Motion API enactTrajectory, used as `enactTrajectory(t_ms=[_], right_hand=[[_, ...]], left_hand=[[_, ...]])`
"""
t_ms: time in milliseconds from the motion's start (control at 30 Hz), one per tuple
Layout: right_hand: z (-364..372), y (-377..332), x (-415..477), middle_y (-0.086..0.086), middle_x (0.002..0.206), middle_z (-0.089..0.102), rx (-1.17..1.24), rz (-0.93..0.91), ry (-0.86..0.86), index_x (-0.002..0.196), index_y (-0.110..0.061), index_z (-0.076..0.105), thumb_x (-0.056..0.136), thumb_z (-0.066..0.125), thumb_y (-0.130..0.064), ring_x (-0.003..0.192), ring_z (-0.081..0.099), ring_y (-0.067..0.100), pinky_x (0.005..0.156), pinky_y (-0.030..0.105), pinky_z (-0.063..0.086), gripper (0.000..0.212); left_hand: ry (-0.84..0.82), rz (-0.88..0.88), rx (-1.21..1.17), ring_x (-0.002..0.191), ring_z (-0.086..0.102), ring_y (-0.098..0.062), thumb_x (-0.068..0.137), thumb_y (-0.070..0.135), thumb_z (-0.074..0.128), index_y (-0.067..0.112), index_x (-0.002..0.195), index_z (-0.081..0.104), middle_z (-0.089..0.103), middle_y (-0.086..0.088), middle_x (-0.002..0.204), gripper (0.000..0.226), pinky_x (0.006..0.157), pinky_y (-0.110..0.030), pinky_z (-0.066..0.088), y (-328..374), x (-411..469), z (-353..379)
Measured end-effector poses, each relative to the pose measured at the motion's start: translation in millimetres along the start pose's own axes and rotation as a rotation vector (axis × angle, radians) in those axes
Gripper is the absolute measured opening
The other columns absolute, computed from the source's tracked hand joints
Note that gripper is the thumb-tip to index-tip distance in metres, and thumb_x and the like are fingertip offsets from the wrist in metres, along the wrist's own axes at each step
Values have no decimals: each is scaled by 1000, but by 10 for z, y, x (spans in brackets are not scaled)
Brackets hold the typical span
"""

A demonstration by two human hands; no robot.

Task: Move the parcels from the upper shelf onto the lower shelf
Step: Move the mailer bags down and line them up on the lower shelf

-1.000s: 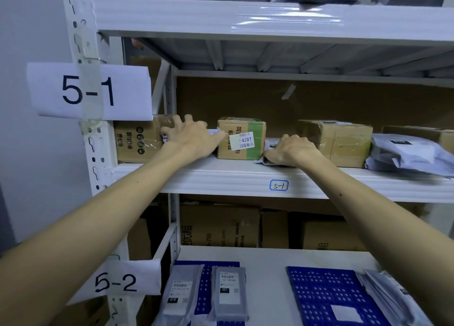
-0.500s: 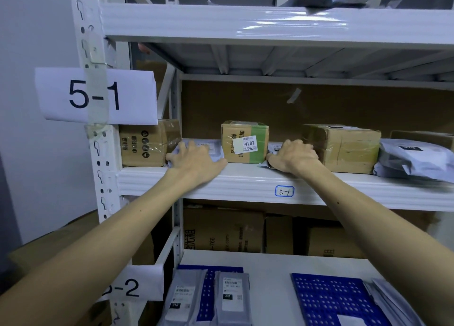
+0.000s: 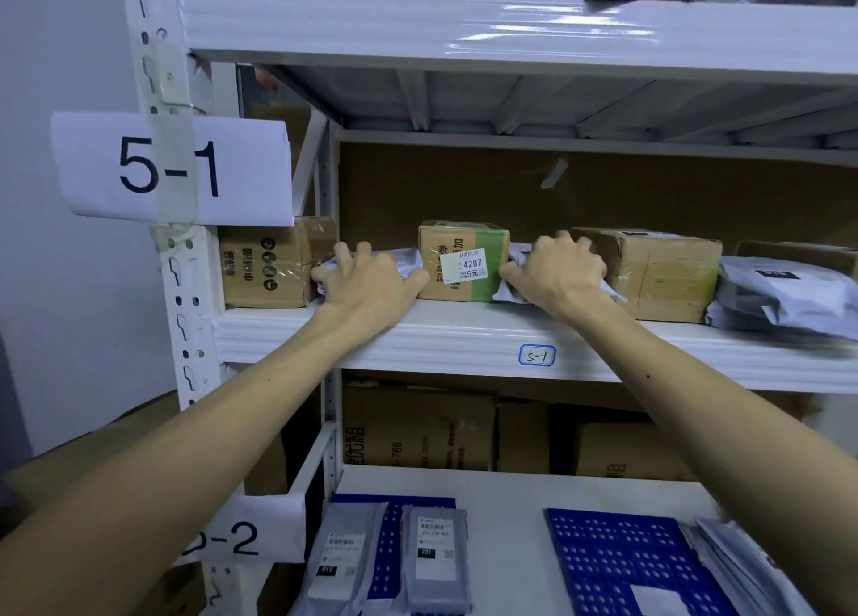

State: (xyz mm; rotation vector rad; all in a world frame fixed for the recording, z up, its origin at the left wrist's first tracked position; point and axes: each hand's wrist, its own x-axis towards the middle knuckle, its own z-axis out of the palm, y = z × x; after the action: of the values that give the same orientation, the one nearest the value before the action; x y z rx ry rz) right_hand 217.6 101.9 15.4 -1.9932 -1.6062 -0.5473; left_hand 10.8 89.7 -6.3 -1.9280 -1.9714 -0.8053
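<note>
On the upper shelf [image 3: 464,337] my left hand [image 3: 371,281] grips a flat grey mailer bag [image 3: 404,262] lying between two cardboard boxes. My right hand [image 3: 557,272] grips a second grey mailer bag [image 3: 517,255] to the right of the small box with the green stripe [image 3: 464,258]. Both bags are mostly hidden under my fingers. The lower shelf [image 3: 506,513] holds two grey parcels [image 3: 436,564] on a blue mat.
A brown box [image 3: 269,267] stands at the shelf's left end and a taped box [image 3: 659,276] to the right, then a grey bag [image 3: 784,295]. Blue mats [image 3: 617,564] and a grey bag [image 3: 729,564] lie on the lower shelf. A white post [image 3: 172,244] carries the 5-1 label.
Both hands have curled their fingers round the grey mailer bags and drawn them toward the shelf's front edge. The view has moved closer to the shelf.
</note>
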Motion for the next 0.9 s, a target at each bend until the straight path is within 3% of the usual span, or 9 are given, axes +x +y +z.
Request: enactTrajectory(t_ms=[200, 600, 900], right_hand=[[-241, -11, -17, 15, 100, 61, 43, -16, 157, 98, -5, 64, 83, 51, -42, 107, 47, 36, 83, 48, 43, 42], [-488, 137, -147, 12, 101, 61, 209, -62, 316, 93, -5, 67, 83, 49, -46, 102, 45, 32, 74, 42, 37, 45], [-404, 382, -579, 7, 90, 65, 337, -125, 405, 84, -7, 64, 80, 50, -51, 101, 47, 32, 67, 39, 41, 46]], left_hand=[[98, 18, -31, 122, 35, -34, 91, 55, 34, 12, 121, 59, 49, -13, 130, 58, 92, -54, 31, 77, 95, -187], [381, 90, -31, 119, 40, -34, 93, 53, 31, 12, 122, 57, 52, -12, 129, 56, 91, -52, 32, 387, -84, -580], [449, 79, -32, 124, 36, -29, 91, 57, 34, 17, 126, 52, 50, -3, 136, 56, 91, -50, 30, 438, -729, -339]])
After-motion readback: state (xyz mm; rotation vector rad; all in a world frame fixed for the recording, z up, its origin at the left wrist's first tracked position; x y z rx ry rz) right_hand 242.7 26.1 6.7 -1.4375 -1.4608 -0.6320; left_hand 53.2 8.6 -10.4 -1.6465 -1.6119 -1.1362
